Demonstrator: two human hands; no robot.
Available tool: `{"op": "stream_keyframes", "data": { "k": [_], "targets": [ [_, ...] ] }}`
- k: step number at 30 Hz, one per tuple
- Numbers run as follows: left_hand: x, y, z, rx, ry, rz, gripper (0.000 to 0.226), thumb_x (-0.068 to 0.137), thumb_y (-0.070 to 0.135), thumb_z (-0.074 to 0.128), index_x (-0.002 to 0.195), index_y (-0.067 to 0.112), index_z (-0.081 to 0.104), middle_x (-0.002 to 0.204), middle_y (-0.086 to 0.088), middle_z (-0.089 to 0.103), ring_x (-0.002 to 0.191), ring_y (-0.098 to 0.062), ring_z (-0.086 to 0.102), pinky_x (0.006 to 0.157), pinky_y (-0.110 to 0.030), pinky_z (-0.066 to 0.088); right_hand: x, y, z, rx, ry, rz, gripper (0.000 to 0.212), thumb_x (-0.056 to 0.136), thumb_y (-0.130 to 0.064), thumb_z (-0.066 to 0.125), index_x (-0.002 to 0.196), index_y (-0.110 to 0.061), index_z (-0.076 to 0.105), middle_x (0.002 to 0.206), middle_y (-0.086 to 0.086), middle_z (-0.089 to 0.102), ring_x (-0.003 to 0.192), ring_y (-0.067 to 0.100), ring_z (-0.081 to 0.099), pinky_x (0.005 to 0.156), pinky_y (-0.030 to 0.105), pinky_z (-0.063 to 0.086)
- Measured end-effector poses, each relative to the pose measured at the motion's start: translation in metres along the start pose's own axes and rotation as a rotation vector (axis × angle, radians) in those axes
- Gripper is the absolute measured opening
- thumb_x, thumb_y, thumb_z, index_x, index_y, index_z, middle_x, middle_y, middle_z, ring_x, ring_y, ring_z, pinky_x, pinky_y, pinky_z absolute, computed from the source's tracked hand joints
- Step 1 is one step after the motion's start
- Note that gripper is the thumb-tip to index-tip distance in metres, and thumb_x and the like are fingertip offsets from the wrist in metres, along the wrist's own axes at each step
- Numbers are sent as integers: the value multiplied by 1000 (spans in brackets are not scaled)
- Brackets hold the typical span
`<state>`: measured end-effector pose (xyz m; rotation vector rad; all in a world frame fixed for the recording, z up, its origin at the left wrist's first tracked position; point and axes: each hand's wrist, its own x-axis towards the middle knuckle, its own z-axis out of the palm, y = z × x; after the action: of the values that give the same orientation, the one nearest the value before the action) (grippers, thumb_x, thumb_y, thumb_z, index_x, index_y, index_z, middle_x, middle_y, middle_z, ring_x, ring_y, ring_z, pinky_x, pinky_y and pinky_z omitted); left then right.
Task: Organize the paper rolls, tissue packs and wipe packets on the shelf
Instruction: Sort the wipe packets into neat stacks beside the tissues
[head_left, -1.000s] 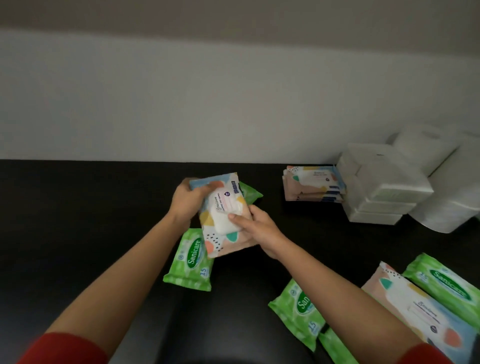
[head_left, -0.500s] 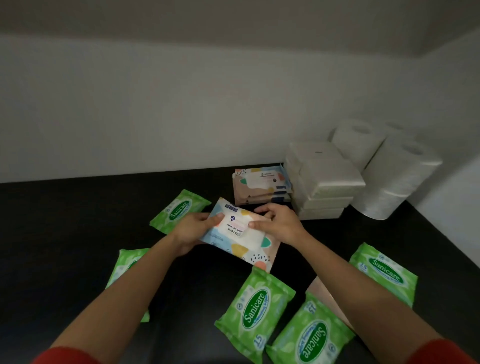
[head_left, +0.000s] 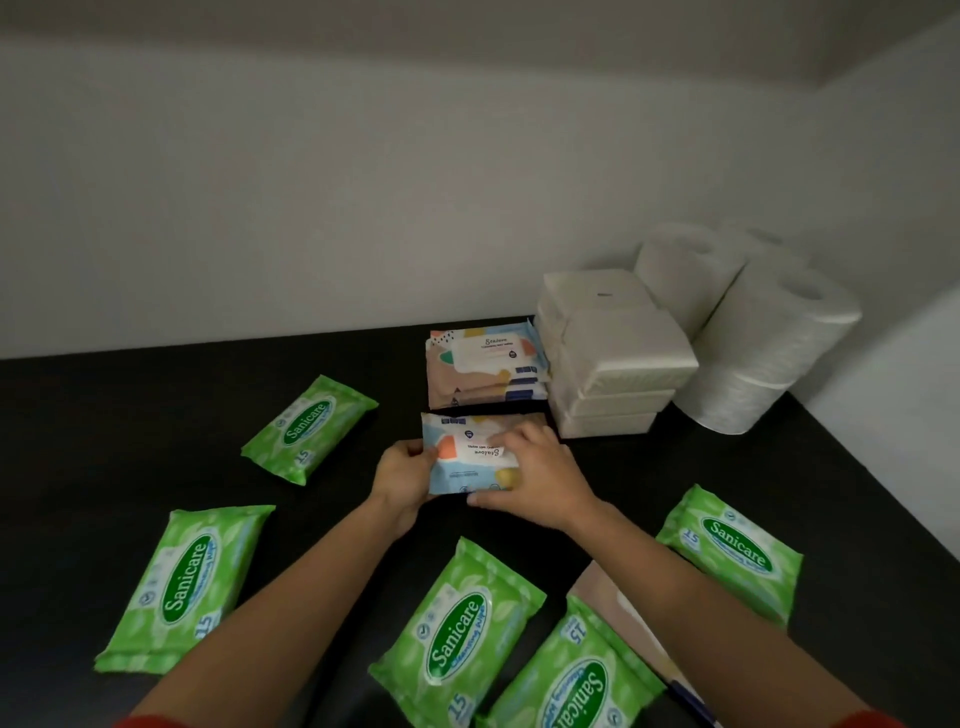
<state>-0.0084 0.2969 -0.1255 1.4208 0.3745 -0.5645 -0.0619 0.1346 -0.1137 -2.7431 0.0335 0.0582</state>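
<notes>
Grip of left hand and right hand holds packet, labelled perhaps Stalove, near Sanicare packs.

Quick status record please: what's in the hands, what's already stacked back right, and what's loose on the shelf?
in hand: patterned wipe pack; left hand pinches its left edge, right hand grips over its top
position: just in front of the patterned stack
back right: tissue packs stacked beside that stack; paper rolls in the corner
loose: five green wipe packs flat on the shelf; spare patterned pack partly under the right arm
</notes>
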Motion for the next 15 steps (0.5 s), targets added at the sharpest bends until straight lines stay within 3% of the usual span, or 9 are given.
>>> {"op": "stream_keyframes", "data": {
  "k": [2,7,12,15],
  "targets": [
    [1,-1,-1,10,20,-1,51,92,17,59,136,0,37,112,-20,62,92,-28,66,79,-44,56,-2,2,5,-43,-28,-19,82,69,-62,70,138,-29,39,133,-5,39,126,16,33,104,35,32],
    [7,8,-1,240,68,18,44,91,15,60,130,1,45,115,-19,62,97,-29,66,86,-45,55,1,7,8,-40,11,-14,58,89,-45,58,141,-30,38,138,-4,39,129,18,33,105,35,29],
    [11,13,-1,436,107,50,21,86,13,67,104,9,57,106,-14,66,80,-18,67,69,-29,57,6,10,8,-55,24,-22,55,91,-34,58,142,-28,37,145,-3,36,133,19,31,111,33,23],
    [13,14,0,475,118,64,26,86,14,67,111,9,58,104,-12,68,71,-13,66,61,-24,55,7,10,8,-56,36,-23,54,92,-32,57,142,-26,37,147,-2,34,135,17,29,112,32,20]
  ]
}}
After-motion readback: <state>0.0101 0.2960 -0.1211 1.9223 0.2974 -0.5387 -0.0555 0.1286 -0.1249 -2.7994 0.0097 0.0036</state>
